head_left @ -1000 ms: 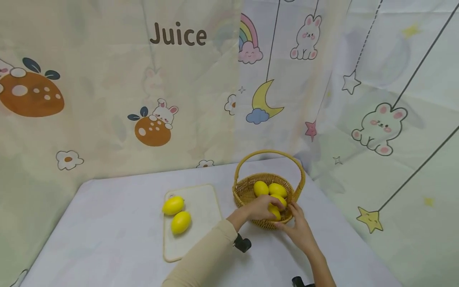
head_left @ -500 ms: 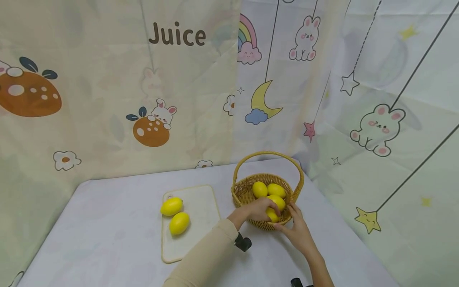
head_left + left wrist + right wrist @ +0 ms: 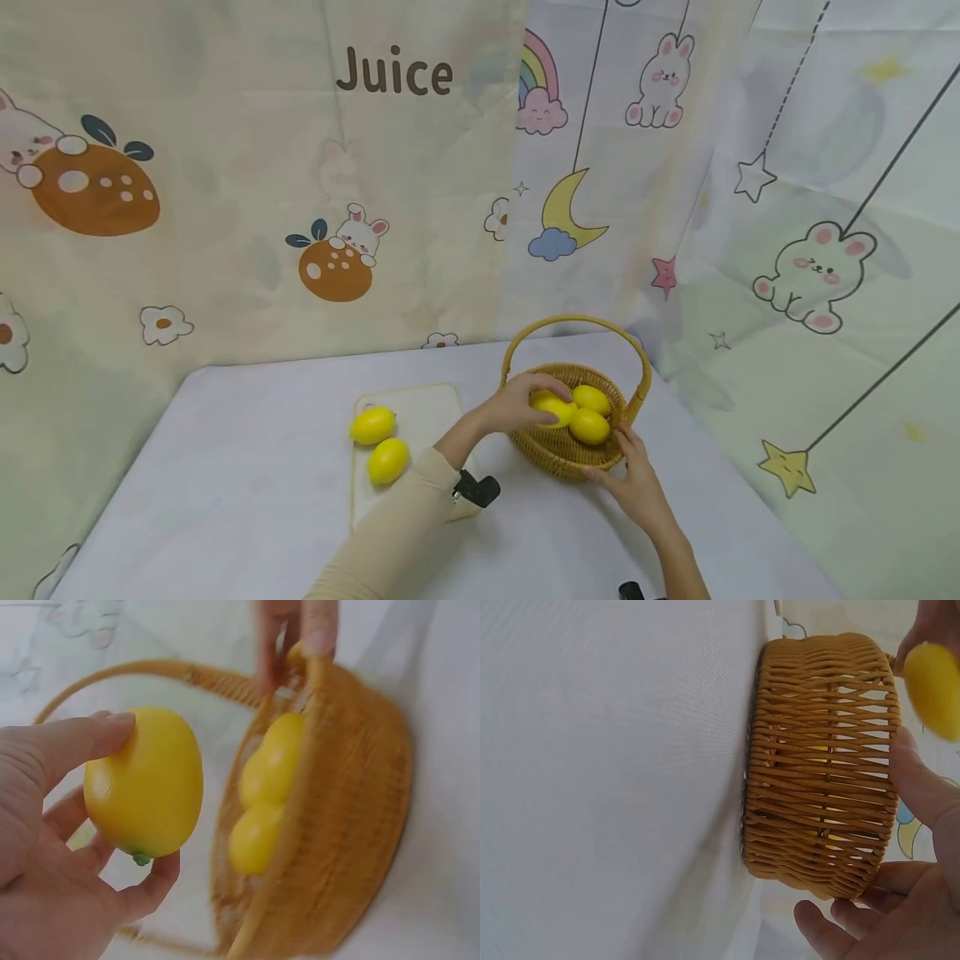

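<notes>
L hand (image 3: 515, 407) has a lemon (image 3: 150, 780) pinched btw thumb and curled fingers, thumb on one side, fingers round the other. It's a bit right of center in the head view, lifted over the L part of the wicker basket (image 3: 553, 461). Gripping round the fat middle prob keeps it from slipping, since it looks pretty smooth. Green stem end shows fine in the L wrist cam.

R hand (image 3: 643, 490) holds the basket's rim near the foot of the handle (image 3: 221, 682), thumb and fingers spread wide along it, prob so the thing doesn't tip or slide w/ the other hand working up top. Inside are more lemons (image 3: 590, 426); L wrist pic is blurry, so can't say if it's 2 or 3.

Two others, an upper lemon (image 3: 372, 425) and a lower lemon (image 3: 388, 462), lie side by side on the pale cutting board (image 3: 431, 417), left of center, I'd guess paired up there to keep them apart from the basket lot.
</notes>
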A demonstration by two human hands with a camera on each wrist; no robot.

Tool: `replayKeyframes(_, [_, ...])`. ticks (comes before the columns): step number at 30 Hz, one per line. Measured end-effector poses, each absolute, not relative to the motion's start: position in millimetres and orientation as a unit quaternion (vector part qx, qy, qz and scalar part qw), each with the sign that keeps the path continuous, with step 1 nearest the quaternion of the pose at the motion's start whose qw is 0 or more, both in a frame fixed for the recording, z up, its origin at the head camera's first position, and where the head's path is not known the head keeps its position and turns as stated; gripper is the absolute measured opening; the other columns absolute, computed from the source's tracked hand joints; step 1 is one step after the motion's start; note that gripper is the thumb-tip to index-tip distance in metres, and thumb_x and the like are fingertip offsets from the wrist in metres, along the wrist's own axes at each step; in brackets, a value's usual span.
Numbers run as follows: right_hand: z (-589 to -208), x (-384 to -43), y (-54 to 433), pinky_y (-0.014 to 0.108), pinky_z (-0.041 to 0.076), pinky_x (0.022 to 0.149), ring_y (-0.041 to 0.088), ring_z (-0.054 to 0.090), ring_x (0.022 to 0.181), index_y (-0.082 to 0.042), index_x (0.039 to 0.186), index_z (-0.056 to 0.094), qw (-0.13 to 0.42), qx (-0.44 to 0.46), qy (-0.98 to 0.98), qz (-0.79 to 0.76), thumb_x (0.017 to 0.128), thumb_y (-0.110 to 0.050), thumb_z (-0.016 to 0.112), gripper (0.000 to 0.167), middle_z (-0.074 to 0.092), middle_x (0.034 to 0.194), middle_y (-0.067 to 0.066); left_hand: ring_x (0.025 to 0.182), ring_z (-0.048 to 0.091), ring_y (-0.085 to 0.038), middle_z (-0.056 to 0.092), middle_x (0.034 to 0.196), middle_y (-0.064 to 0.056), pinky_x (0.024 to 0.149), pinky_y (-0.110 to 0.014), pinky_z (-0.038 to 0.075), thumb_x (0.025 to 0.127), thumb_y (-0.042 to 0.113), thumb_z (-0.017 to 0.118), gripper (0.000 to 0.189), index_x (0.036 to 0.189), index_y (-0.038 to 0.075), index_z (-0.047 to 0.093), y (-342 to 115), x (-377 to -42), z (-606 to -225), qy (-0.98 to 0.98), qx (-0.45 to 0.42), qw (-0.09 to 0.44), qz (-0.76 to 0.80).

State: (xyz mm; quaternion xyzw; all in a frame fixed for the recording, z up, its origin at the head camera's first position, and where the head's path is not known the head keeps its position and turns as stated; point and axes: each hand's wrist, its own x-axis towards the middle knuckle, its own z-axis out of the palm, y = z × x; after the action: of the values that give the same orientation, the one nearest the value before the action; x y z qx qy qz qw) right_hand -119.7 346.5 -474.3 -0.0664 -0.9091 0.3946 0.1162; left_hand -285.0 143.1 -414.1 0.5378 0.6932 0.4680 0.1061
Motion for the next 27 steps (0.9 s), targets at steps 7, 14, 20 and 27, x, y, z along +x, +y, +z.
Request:
replayKeyframes(7, [-476.2, -119.6, 348.9, 0.065, 0.027, 0.109, 0.052, 0.018, 0.143, 0.016, 0.149, 0.024, 0.107, -0.074, -0.912, 0.389, 0.090, -0.037, 0.075, 0.094, 0.010, 0.161, 0.028, 0.126, 0.054, -0.020, 0.065, 0.128, -0.012, 0.108, -0.038, 0.040, 0.087, -0.002, 0.073, 0.032, 0.118, 0.002, 0.069, 82.8, -309.6, -405.5, 0.687, 0.516, 0.097, 0.502])
replayKeyframes(14, [-474.1, -120.5, 348.3, 0.065, 0.030, 0.107, 0.054, 0.020, 0.142, 0.017, 0.148, 0.024, 0.111, -0.063, -0.915, 0.383, 0.090, -0.036, 0.074, 0.093, 0.010, 0.160, 0.030, 0.126, 0.052, -0.025, 0.063, 0.130, -0.008, 0.101, -0.048, 0.047, 0.087, 0.001, 0.074, 0.031, 0.117, 0.006, 0.071, 10.4, -331.6, -407.3, 0.726, 0.441, 0.096, 0.520])
replayKeyframes(20, [-472.4, -121.8, 348.3, 0.065, 0.031, 0.107, 0.054, 0.020, 0.141, 0.017, 0.148, 0.023, 0.106, -0.065, -0.915, 0.384, 0.090, -0.035, 0.074, 0.093, 0.009, 0.160, 0.030, 0.126, 0.051, -0.031, 0.066, 0.125, -0.008, 0.111, -0.059, 0.031, 0.088, 0.003, 0.073, 0.031, 0.118, 0.006, 0.069, -24.7, -344.7, -420.4, 0.771, 0.410, 0.097, 0.478])
replayKeyframes(27, [-470.9, -123.0, 346.3, 0.064, 0.031, 0.107, 0.054, 0.019, 0.141, 0.019, 0.148, 0.021, 0.100, -0.072, -0.911, 0.393, 0.091, -0.031, 0.074, 0.093, 0.008, 0.160, 0.031, 0.121, 0.053, -0.031, 0.066, 0.121, -0.009, 0.109, -0.052, 0.036, 0.087, -0.002, 0.072, 0.029, 0.115, 0.005, 0.070, -29.3, -357.7, -446.2, 0.799, 0.401, 0.113, 0.434])
